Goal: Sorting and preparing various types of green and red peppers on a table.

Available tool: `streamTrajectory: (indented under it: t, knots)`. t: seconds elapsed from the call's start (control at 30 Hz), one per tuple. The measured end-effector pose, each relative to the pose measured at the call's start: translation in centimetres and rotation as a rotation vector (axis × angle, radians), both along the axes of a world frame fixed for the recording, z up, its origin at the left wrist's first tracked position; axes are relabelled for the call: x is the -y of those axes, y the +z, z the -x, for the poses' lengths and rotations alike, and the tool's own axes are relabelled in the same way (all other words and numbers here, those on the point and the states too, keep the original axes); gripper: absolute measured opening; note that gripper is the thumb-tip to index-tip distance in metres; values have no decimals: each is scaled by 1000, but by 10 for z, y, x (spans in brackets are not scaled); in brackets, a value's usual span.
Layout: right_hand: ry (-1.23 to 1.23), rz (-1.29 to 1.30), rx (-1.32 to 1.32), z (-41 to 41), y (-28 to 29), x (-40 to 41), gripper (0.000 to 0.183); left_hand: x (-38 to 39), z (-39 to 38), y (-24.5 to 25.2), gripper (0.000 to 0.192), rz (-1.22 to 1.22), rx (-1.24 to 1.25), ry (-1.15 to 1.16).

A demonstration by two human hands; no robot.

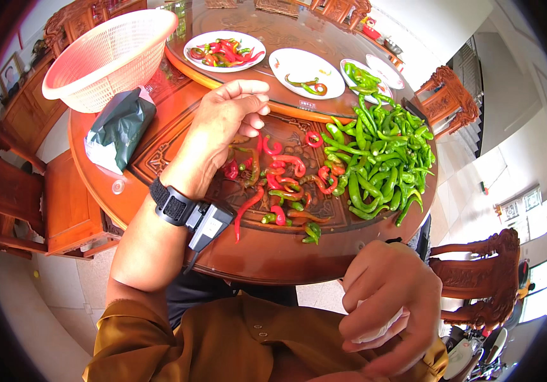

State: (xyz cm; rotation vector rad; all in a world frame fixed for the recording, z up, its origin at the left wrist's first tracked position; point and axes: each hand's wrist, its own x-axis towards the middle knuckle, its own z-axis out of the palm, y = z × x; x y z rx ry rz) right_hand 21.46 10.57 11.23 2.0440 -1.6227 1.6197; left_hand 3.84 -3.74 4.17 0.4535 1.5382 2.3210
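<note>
My left hand (237, 107), a strapped device on its wrist, hovers over the near edge of the table's raised round top, fingers loosely curled and nothing visible in them. Below it, red and mixed-colour chili peppers (283, 179) lie scattered on the carved wooden table. A big heap of green peppers (383, 157) is at the right. My right hand (390, 303) is bent in front of my chest, off the table; something whitish shows between its fingers, too unclear to name. Red peppers fill one white plate (192, 55), a few mixed ones lie on a white oval plate (297, 57).
A pink plastic basket (106, 62) and a dark plastic bag (125, 126) are at the left. At the far right of the round top, a plate with green peppers (362, 79) stands beside another white plate (385, 71). Carved wooden chairs (474, 277) surround the table.
</note>
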Motion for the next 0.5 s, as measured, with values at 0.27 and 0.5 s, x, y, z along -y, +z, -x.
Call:
streamTrajectory:
  t: [0.27, 0.5]
  knots:
    - [21, 271, 52, -13, -13, 7, 42, 4, 7, -3, 16, -49, 4, 10]
    - [14, -39, 137, -1, 3, -5, 34, 4, 17, -6, 14, 18, -13, 83]
